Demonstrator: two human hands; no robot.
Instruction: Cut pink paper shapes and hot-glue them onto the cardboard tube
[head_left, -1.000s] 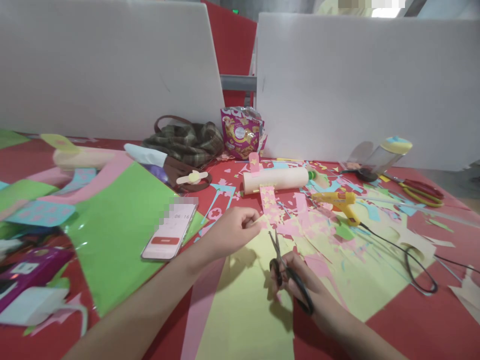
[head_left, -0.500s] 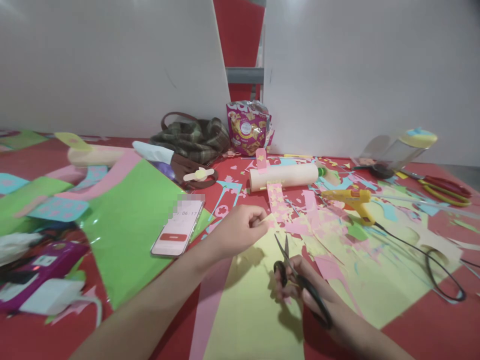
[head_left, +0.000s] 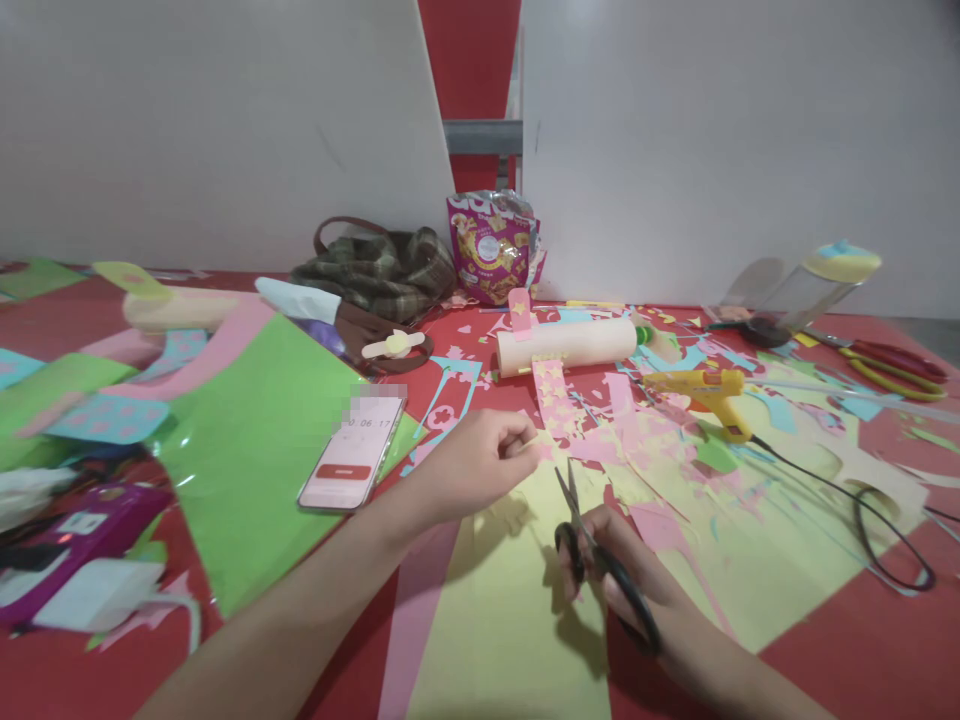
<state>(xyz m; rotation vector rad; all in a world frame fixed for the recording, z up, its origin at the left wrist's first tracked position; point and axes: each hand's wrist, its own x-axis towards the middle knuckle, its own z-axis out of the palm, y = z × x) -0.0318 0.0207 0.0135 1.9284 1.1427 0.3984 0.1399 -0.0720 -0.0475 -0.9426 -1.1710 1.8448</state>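
Note:
My left hand (head_left: 484, 455) is closed in a pinch, with a small pale-yellow tip of paper showing at its fingertips. Dark-handled scissors (head_left: 574, 505) sit in my right hand (head_left: 619, 570), fingers through the loops, blades slightly apart and pointing away from me toward the pinched fingers. Below both hands lies a pale yellow sheet (head_left: 517, 630), with a pink strip (head_left: 420, 610) along its left side. Beyond them rests a cream paper tube (head_left: 570, 346), with a pink star-patterned strip (head_left: 553, 395) in front of it.
A phone (head_left: 352, 450) lies on a green sheet (head_left: 247, 440) to the left. On the right are a yellow glue gun (head_left: 705, 395) with its cord, pliers (head_left: 885, 360) and a clear container (head_left: 821, 285). Paper scraps surround the tube; a snack bag (head_left: 491, 245) stands behind.
The scissors and my right hand have shifted slightly, and the blades are a little closer together. My left hand keeps its pinch. The whole view has moved slightly.

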